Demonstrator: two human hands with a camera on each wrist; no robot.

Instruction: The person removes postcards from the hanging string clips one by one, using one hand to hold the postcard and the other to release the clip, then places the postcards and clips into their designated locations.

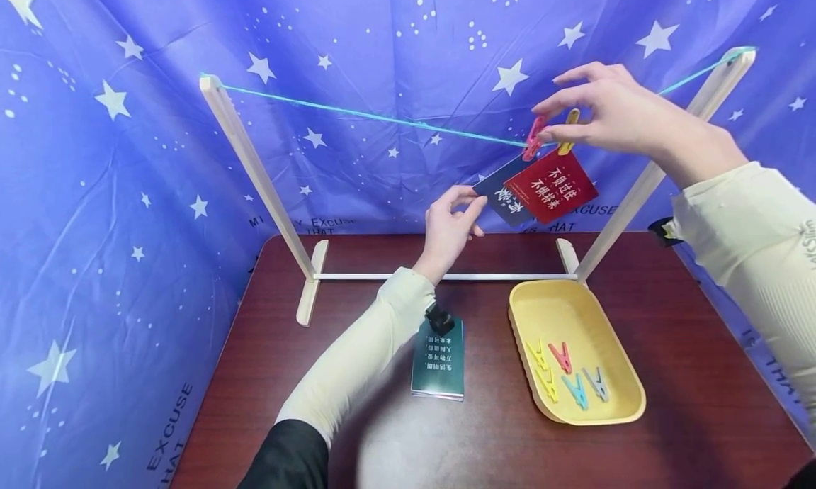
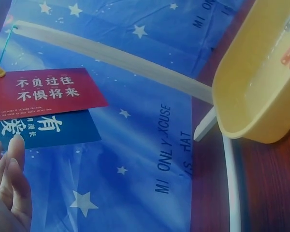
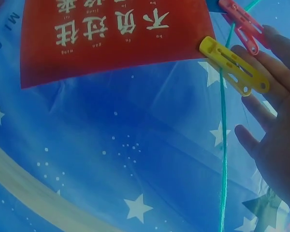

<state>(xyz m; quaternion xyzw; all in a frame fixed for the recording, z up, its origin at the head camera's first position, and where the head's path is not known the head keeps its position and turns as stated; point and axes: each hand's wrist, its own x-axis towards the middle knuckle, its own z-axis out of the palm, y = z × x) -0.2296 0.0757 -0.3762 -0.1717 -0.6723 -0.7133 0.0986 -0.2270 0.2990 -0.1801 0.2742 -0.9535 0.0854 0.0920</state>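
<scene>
My left hand [image 1: 448, 227] pinches the lower left edge of a dark blue card [image 1: 497, 184] with white characters, just below the line. With thumb and forefinger, my right hand [image 1: 615, 113] pinches a pink clothespin [image 1: 534, 136] at the blue card's upper corner, on the green line [image 1: 382, 117]. A red card [image 1: 553, 186] overlaps the blue one in front. It hangs from a yellow clothespin [image 3: 234, 67], which sits beside the right fingers in the right wrist view. In the left wrist view, the left fingertips [image 2: 17, 145] meet the blue card's edge [image 2: 77, 130].
A wooden frame [image 1: 255, 170] carries the line between two leaning posts. At the right of the table [image 1: 484, 432] stands a yellow tray [image 1: 574, 305] holding several clothespins. A stack of green cards [image 1: 438, 368] lies below the left forearm. A starry blue curtain [image 1: 357, 49] hangs behind.
</scene>
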